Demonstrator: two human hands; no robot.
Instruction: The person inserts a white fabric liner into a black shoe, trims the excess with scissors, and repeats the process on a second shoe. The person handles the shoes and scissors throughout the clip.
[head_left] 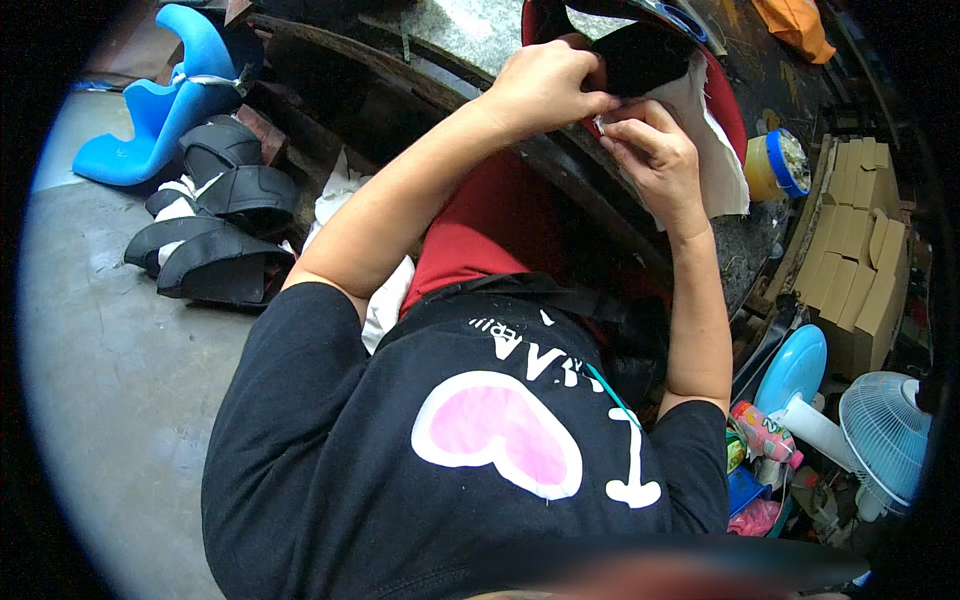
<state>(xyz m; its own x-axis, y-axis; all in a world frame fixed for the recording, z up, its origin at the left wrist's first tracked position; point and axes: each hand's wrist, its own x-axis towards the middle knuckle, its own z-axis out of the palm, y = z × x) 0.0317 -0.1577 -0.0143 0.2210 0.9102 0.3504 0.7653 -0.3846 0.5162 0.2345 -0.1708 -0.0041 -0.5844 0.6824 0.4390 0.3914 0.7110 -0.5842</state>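
My left hand (545, 85) is closed on a black shoe upper (645, 55) held over the worktable's edge. Just below it, my right hand (655, 155) pinches the white lining (715, 150) that hangs from the same piece. Behind the piece stands a red bowl-shaped object (728, 105). Both forearms reach up from my black shirt at the bottom of the view.
A pile of black shoe uppers (220, 230) lies on the grey floor at left, beside a blue plastic form (165, 105). A yellow tub with a blue lid (775, 165), cardboard pieces (860, 250), and a small white fan (885, 430) crowd the right side.
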